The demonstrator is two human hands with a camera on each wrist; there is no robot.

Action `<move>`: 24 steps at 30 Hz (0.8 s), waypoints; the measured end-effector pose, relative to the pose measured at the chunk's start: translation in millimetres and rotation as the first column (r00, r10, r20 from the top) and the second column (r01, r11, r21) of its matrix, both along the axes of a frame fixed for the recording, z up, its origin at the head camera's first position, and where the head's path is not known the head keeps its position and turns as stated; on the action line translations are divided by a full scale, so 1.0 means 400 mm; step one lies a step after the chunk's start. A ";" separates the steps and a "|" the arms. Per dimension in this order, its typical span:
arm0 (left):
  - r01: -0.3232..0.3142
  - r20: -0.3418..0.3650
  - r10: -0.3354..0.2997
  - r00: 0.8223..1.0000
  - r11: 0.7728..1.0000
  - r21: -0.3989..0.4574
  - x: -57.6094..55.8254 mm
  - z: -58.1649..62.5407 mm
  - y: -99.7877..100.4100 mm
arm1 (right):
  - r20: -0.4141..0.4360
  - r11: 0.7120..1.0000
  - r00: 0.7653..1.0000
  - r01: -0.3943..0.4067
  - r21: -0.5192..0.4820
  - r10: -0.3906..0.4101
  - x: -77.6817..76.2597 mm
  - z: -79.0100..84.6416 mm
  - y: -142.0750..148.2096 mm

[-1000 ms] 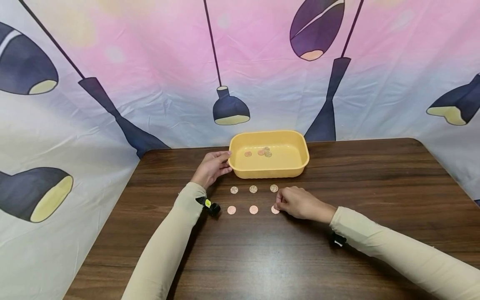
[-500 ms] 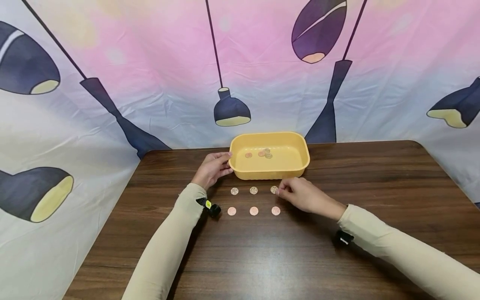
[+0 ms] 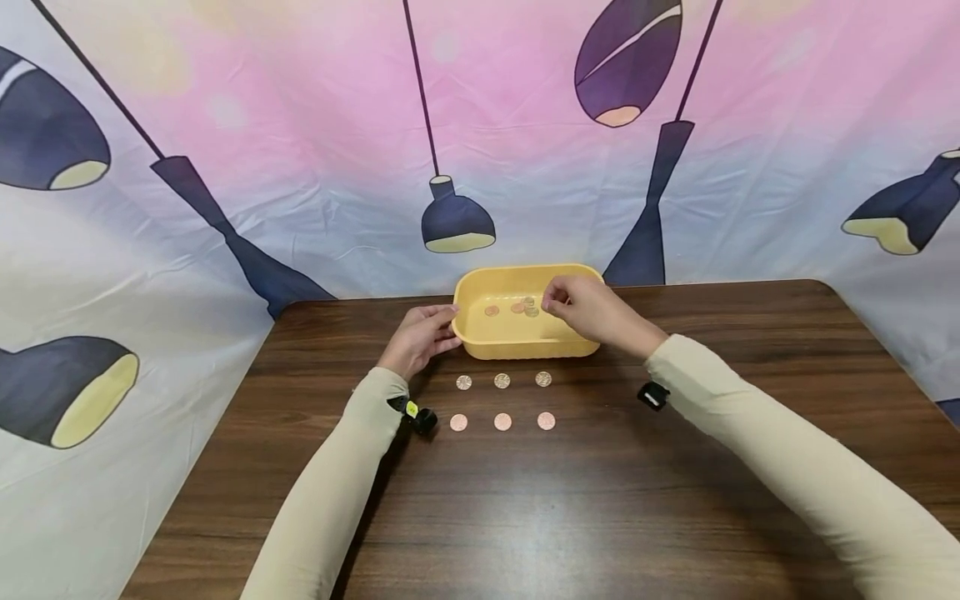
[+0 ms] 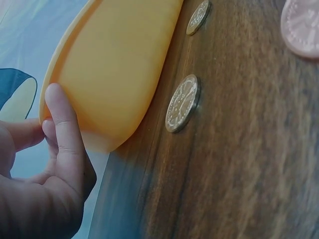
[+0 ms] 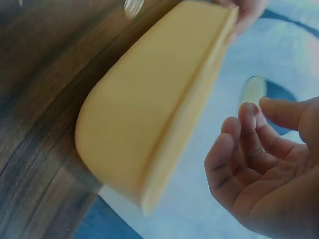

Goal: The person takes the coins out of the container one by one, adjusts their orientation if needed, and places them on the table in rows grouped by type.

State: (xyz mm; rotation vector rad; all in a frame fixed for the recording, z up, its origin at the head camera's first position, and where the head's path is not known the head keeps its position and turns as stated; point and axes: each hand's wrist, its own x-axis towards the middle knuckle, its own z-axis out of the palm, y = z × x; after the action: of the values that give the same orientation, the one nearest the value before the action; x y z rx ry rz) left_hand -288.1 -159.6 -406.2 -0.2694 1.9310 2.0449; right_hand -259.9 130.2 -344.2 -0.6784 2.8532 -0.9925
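Right hand [image 3: 596,315] has moved from the back-row coin to over the tray's [image 3: 517,348] right end. Head: four coins [image 3: 517,308] inside tray, six coins [image 3: 502,381] in two rows on table [image 3: 480,517]. Left wrist: left hand [image 4: 52,191] pinches tray rim. Right wrist: right hand relaxed, fingers loosely bent.

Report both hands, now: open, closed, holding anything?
Left hand: closed, pinching the rim of the yellow tray.
Right hand: curled closed, nothing visible in its grip.

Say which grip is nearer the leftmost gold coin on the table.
Left. The left grip pinches the left end of the tray, just beyond and left of the coin. The right grip is over the tray's right side, farther off.
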 end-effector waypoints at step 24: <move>-0.017 -0.022 0.018 1.000 0.999 0.038 0.002 -0.011 0.003 | 0.097 0.973 0.976 0.181 0.142 -0.196 -0.171 -0.141 -0.106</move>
State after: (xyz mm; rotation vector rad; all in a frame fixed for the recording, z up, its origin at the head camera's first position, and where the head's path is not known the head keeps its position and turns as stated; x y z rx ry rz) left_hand -287.4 -158.3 -410.5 -0.2568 1.9070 2.1024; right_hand -328.2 87.7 -400.7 -0.3345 2.8935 -0.8211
